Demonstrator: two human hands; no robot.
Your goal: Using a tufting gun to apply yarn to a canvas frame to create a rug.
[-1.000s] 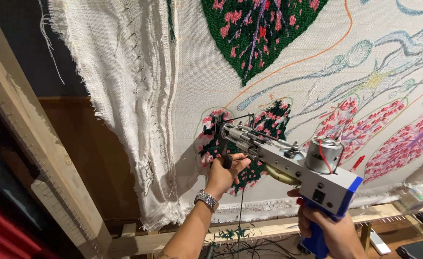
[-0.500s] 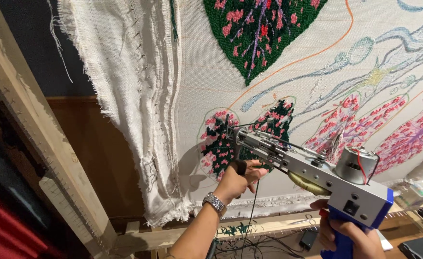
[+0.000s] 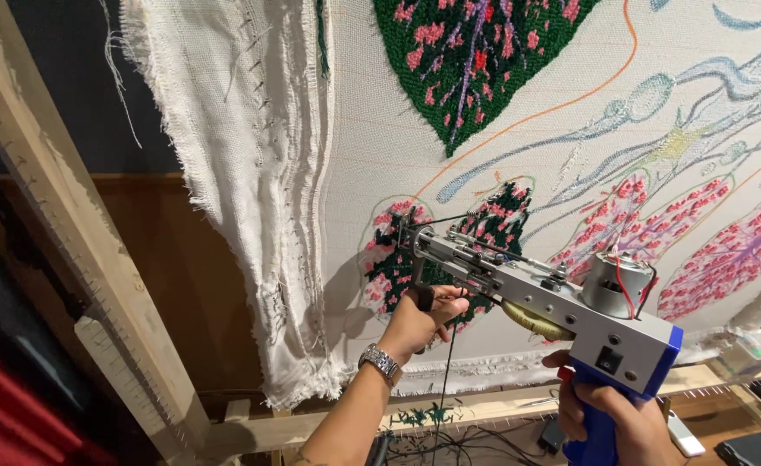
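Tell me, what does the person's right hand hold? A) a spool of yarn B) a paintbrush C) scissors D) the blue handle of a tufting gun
D: the right hand wraps the blue handle of the tufting gun, while the left hand steadies its front handle.

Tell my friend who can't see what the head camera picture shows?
A person presses a grey tufting gun against a white cloth covered in yarn leaves. The left hand holds its front grip; the right hand holds the blue handle.

Wooden frame (image 3: 96, 285) carries stretched tufting cloth (image 3: 380, 129), frayed edge hanging.
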